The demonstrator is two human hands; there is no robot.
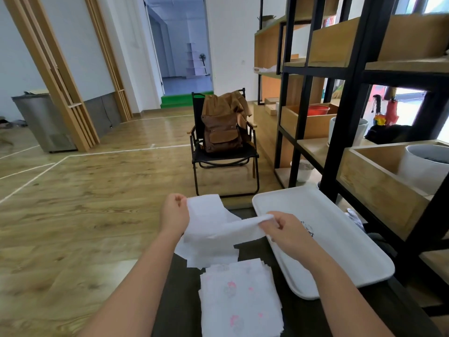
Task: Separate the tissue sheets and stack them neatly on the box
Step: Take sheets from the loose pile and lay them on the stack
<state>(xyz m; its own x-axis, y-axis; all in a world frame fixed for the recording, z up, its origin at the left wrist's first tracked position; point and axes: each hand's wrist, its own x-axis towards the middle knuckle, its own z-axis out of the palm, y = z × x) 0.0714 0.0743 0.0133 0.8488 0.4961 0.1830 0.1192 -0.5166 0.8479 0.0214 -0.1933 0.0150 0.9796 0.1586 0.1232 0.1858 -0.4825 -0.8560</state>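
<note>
Thin white tissue sheets (213,229) pinched at opposite edges by left hand (173,215) and right hand (286,231): limp, tear-prone (peel at corners, gently).

Surface: you have a dark, flat tabletop (252,249) before you | near edge: a stack of thin white tissue sheets with faint pink print (240,300) lies flat | right: a white rounded-corner rectangular plastic tray (340,242) rests on it, just beside the stack | beyond stack: loose plain white tissue sheets (211,256) lie on it.
</note>
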